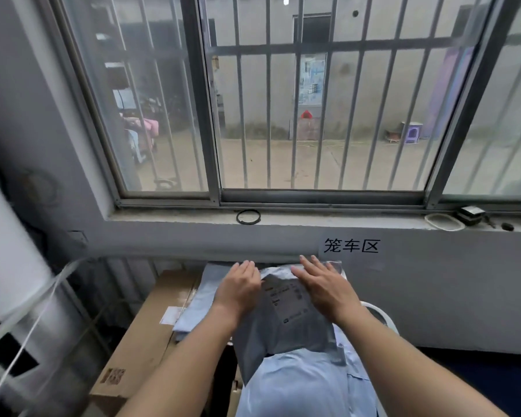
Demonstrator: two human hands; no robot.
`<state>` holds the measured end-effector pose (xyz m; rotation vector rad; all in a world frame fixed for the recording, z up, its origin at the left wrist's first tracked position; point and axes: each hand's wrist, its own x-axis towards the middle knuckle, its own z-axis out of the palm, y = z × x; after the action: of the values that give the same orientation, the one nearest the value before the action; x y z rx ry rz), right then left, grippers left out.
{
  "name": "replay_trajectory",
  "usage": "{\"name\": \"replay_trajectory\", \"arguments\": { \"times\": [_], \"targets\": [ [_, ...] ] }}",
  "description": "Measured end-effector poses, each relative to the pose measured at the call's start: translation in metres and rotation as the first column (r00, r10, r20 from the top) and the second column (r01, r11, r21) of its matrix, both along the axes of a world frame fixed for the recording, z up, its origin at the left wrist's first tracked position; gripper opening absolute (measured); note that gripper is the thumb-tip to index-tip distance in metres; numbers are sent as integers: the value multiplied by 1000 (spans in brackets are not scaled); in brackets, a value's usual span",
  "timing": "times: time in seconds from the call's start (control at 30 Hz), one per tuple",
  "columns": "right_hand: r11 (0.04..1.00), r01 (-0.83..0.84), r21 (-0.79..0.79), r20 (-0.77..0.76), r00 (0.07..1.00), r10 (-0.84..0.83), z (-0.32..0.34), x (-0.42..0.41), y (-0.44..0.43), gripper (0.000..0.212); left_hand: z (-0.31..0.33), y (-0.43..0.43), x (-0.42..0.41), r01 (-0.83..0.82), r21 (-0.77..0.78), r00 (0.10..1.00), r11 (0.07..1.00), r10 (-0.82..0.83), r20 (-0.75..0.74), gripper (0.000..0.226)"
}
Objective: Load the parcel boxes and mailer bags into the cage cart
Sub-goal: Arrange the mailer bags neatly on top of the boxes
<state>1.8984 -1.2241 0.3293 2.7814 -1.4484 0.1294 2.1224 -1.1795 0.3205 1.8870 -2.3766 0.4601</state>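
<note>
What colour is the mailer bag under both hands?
The mailer bag is grey, with a printed label; the head view shows it best.

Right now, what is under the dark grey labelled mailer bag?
Pale blue mailer bags stick out beneath the dark grey labelled plastic mailer bag at its left and near edges. Whatever lies under its middle is covered.

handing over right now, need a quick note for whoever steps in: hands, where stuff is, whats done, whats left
Hands: left hand and right hand are both open, fingers straight, flat on the grey mailer bag.
Things: that bag lies on top of the pale blue mailer bags, beside a long cardboard box. The wire side at the left looks like the cage cart.
Done: the box and several bags seem loaded.
Left: lift the hands off. Any parcels not yet loaded are out of view.
</note>
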Motion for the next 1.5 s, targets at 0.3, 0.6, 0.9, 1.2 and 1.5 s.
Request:
{"name": "replay_trajectory", "arguments": {
  "times": [0.3,0.6,0.9,1.2,1.5],
  "targets": [
    [999,31,-25,89,996,-29,54,50,5,52,59,-2,49,0,-144,1000,990,4,26,41],
    [978,61,-200,37,998,-55,78,126,15,61,76,-10,130,125,-493,989,861,-146,-4,29],
    [970,169,177,63,981,-182,75,233,21,112,69,2,217,234,-498,966,835,-256,23,45],
    [969,135,206,-14,991,-135,68,293,20,59,60,-2,280,198,-498,971,844,-238,-17,36],
    [974,25,223,18,999,-29,72,311,2,60,48,2,301,50,-465,993,884,-93,-71,42]
  ]
}}
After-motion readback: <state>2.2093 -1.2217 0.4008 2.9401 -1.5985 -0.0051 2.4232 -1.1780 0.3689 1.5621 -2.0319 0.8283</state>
